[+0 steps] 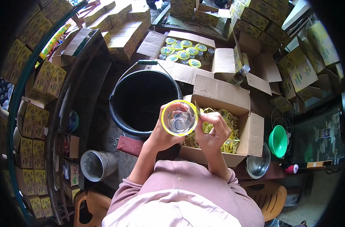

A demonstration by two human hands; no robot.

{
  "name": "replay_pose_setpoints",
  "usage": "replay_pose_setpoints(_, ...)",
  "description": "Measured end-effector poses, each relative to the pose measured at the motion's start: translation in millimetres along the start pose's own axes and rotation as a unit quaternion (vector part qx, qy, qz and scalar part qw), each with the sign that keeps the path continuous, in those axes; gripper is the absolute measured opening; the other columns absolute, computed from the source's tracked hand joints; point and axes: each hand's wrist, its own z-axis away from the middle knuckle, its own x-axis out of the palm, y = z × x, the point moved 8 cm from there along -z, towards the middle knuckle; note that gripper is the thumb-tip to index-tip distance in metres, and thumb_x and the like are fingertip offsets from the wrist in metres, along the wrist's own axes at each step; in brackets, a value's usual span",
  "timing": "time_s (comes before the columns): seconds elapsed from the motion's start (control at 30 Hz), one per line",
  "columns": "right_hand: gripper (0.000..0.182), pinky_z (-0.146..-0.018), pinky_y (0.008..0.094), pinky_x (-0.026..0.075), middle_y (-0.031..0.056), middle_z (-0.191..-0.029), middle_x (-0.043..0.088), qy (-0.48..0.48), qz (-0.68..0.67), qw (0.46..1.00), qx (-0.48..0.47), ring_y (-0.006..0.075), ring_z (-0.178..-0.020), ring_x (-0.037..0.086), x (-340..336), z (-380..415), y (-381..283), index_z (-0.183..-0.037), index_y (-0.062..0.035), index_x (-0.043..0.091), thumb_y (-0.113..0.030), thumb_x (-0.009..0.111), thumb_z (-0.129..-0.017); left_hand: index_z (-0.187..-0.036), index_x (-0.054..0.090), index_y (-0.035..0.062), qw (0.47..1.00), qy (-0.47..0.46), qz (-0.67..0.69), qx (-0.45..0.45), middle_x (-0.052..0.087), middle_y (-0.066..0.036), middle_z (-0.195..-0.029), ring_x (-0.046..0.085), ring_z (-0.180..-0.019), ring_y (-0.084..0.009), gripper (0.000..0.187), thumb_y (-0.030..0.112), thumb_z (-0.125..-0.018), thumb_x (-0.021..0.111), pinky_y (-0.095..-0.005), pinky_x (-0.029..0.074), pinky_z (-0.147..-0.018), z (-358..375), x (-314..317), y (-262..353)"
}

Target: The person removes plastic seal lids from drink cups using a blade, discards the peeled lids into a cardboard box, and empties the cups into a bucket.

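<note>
My left hand (pixel 160 135) is wrapped round a clear cup (pixel 179 123) with a yellow band at its rim, its mouth turned up toward me. Beside the cup, my right hand (pixel 213 133) is closed in a pinch on a thin flat strip (pixel 197 108), seen nearly edge-on at the cup's rim. What the strip is, I cannot make out. Under both hands stands an open cardboard box (pixel 221 89) holding a tangle of yellow strips (pixel 231 126). A large black bucket (pixel 146 102) with a raised handle is just left of the cup.
Farther back, an open carton (pixel 199 39) holds several jars with yellow-and-green tops (pixel 183 55). A bottle (pixel 240 74) leans by another open box. At right are a green bowl (pixel 278 141) and a clear bowl (pixel 258 163); at left, a grey bucket (pixel 98 165) and shelves of yellow cartons (pixel 32 117).
</note>
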Motion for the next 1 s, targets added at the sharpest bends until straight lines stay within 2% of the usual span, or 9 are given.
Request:
replay_pose_setpoints(0.17,0.019,-0.055,0.0258,0.047,0.0091,-0.068,0.06,-0.015,-0.024,1.0,0.001,0.0187,-0.06,0.061,-0.1,-2.3,1.4,-0.078,-0.0037,0.061,0.006,0.069,-0.064,-0.122,0.033,0.0026,1.0,-0.015,0.005,-0.002,0.043,-0.011,-0.113,0.049,-0.105,-0.0205,0.071,0.0,-0.06,0.067,-0.0327,0.042,-0.091,0.0,0.3,-0.6)
replay_pose_setpoints(0.27,0.017,-0.057,0.0242,0.045,0.009,-0.067,0.059,-0.027,-0.027,0.999,-0.007,0.0155,-0.06,0.058,0.5,-4.1,-2.2,-0.077,0.0003,0.058,0.009,0.066,-0.065,-0.121,0.035,0.0028,1.0,-0.023,-0.005,-0.015,0.043,-0.01,-0.112,0.049,-0.105,-0.0201,0.07,0.001,-0.06,0.068,-0.0331,0.042,-0.091,-0.9,-0.2,3.5)
replay_pose_setpoints(0.37,0.019,-0.054,0.0256,0.047,0.0089,-0.068,0.06,-0.023,-0.023,0.999,-0.005,0.0186,-0.06,0.061,-0.2,-3.4,-1.3,-0.079,-0.0036,0.062,0.006,0.069,-0.064,-0.12,0.037,0.0032,1.0,-0.027,0.007,-0.014,0.045,-0.009,-0.111,0.049,-0.105,-0.0195,0.069,0.002,-0.06,0.071,-0.0327,0.042,-0.091,-1.4,-0.2,2.8)
replay_pose_setpoints(0.57,0.02,-0.054,0.0252,0.047,0.0092,-0.069,0.061,-0.033,-0.027,0.999,-0.008,0.0182,-0.06,0.061,0.3,-5.2,-2.3,-0.08,-0.0033,0.063,0.006,0.068,-0.064,-0.118,0.04,0.0028,0.998,-0.04,0.039,-0.032,0.047,-0.009,-0.11,0.05,-0.103,-0.0188,0.066,0.004,-0.061,0.073,-0.031,0.042,-0.089,-2.2,0.1,6.9)
replay_pose_setpoints(1.0,0.019,-0.055,0.025,0.047,0.0088,-0.069,0.061,-0.042,-0.053,0.998,0.003,0.0169,-0.06,0.061,3.3,-3.4,-3.4,-0.079,-0.0031,0.062,0.007,0.068,-0.064,-0.111,0.047,0.0018,0.991,-0.047,0.099,-0.08,0.047,-0.009,-0.105,0.051,-0.097,-0.0192,0.056,0.009,-0.06,0.067,-0.0303,0.042,-0.086,-0.9,-3.6,-1.9)
